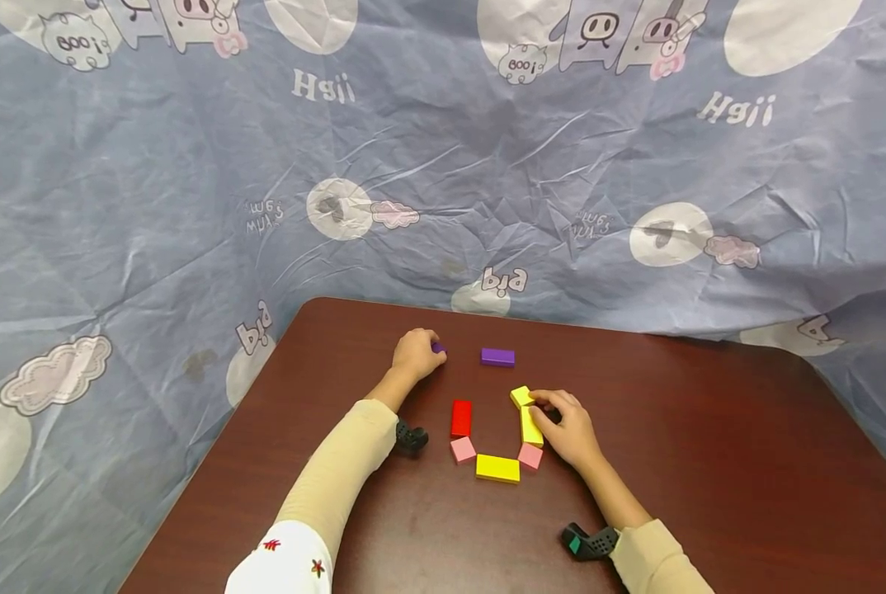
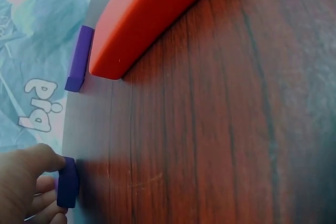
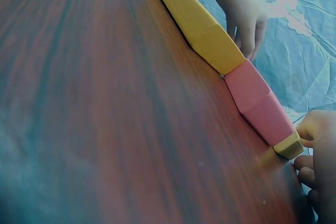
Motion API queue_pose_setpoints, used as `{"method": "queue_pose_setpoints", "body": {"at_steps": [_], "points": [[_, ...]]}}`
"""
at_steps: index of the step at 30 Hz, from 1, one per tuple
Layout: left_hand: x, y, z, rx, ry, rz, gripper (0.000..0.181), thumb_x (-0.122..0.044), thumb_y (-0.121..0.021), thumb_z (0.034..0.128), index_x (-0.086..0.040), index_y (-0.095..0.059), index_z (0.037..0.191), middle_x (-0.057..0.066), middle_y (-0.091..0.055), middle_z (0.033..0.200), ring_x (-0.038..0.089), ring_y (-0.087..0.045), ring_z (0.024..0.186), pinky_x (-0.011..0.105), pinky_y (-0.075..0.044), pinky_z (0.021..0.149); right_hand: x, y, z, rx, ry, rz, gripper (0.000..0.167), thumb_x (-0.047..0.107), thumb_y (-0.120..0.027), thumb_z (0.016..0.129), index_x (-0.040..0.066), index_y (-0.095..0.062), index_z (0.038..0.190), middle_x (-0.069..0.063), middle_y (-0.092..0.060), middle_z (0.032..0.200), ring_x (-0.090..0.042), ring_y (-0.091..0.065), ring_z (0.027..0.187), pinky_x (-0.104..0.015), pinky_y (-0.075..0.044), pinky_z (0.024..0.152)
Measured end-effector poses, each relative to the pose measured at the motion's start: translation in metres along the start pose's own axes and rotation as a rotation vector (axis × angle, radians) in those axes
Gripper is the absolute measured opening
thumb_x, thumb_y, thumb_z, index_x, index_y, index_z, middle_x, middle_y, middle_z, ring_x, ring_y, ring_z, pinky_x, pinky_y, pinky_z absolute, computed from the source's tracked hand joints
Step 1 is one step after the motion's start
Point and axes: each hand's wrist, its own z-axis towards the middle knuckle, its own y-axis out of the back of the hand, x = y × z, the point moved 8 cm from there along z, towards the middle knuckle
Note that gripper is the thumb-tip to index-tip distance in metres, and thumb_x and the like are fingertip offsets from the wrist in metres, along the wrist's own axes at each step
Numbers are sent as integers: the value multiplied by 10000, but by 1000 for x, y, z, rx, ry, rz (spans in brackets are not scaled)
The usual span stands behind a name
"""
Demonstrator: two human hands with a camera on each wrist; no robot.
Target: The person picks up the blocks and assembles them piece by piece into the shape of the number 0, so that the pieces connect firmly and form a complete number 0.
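My left hand (image 1: 416, 355) pinches a small purple block (image 2: 67, 183) between thumb and fingers at the far left of the arrangement. To its right, a longer purple block (image 1: 497, 357) lies alone. The fingers of my right hand (image 1: 571, 429) touch the right side of two yellow pieces: a small yellow block (image 1: 521, 397) and, against it, a long yellow block (image 1: 531, 427). Below that lies a pink block (image 1: 530, 456). A yellow block (image 1: 498, 469) spans the near side, a second pink block (image 1: 463, 450) is left of it, and a red block (image 1: 461, 418) stands above that.
The blocks lie on a dark brown wooden table (image 1: 710, 462) whose far edge meets a blue printed cloth (image 1: 443, 148). Black wrist-worn devices sit on the left wrist (image 1: 411, 437) and the right wrist (image 1: 590, 542).
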Motion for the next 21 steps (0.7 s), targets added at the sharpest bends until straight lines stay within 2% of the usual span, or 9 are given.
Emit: {"method": "queue_pose_setpoints", "body": {"at_steps": [7, 14, 21], "points": [[-4, 5, -4, -26, -27, -28, 339, -243, -708, 850, -49, -713, 1127, 111, -666, 1109, 277, -633, 1019, 389, -508, 878, 1, 0, 0, 1, 0, -7, 220, 114, -706, 867, 96, -723, 1086, -11, -643, 939, -178, -537, 861, -385, -441, 745], [-24, 11, -14, -54, -107, -66, 326, -247, -715, 835, -45, -722, 1091, 85, -673, 1023, 227, -643, 932, 362, -522, 822, 0, -1, -1, 9, -7, -9, 222, 120, -703, 872, 99, -721, 1093, -17, -642, 943, -180, -535, 865, -389, -440, 747], [-44, 6, -24, -34, -147, -130, 306, -251, -736, 822, -53, -732, 1057, 61, -679, 973, 181, -631, 894, 312, -519, 796, -1, -1, 0, 11, -17, -5, 220, 123, -702, 875, 99, -722, 1092, -22, -645, 952, -186, -539, 872, -391, -443, 754]]}}
